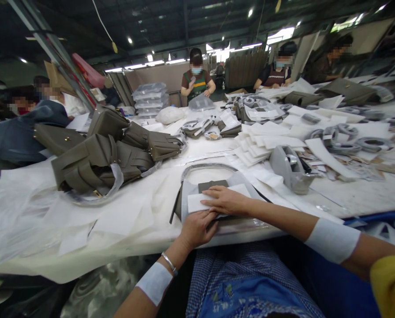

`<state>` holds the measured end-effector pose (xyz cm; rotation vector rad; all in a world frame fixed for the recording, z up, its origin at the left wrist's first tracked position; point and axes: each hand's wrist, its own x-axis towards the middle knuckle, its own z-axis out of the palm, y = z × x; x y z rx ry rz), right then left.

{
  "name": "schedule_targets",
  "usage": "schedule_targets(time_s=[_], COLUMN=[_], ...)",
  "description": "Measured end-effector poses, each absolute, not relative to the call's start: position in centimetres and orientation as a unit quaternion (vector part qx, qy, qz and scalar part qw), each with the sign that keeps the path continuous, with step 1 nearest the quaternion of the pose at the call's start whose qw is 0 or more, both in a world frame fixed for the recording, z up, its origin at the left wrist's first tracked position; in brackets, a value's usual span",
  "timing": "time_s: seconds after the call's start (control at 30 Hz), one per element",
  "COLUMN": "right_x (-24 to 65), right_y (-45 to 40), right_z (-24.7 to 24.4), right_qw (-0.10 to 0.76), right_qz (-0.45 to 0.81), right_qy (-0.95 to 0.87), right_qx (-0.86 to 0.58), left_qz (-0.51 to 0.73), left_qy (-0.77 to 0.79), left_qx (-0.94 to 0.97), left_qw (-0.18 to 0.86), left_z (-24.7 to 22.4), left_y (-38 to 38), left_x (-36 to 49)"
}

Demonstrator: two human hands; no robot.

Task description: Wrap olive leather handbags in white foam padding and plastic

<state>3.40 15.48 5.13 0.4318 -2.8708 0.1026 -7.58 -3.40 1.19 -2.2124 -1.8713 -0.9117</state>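
Bag at the bench's front edge, white sheet pressed flat under two hands

The bag [213, 183] lies flat just inside the near edge of the bench [144, 245], its wrapped handle [213, 166] pointing to the far edge. From my remote seat I see a white sheet [197, 203] lying across it, with part of the olive surface showing beyond.

The right hand [228, 201] rests on the sheet with its fingers spread and nearly straight, pressing down and gripping nothing. The left hand [197, 227] lies at the sheet's near edge, its fingers bent and close together, the tips meeting the right hand; I cannot tell whether they pinch anything underneath.

I judge the step in hand to be laying and smoothing this sheet over the bag. To my mind, the next move calls for light, even pressure from the right palm and a square near edge under the left, without dragging the sheet or pushing the bag over the bench's front edge.

Toward the bench's left side I see a heap of olive bags [88, 163]; beyond the bag, to the right, stacked white sheets [270, 139] and a grey holder [281, 163]. A co-worker [202, 86] sits across the far edge.
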Motion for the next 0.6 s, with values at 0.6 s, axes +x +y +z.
schedule_targets(time_s=[0.6], right_x=[3.7], right_y=[15.4], right_z=[4.1], right_qw=[0.278], right_qz=[0.191], right_qy=[-0.93], right_qx=[0.144], left_qz=[-0.33], left_qy=[-0.713], left_qx=[-0.618], left_qw=[0.035], left_z=[2.9], left_y=[-1.0], left_x=[-6.5])
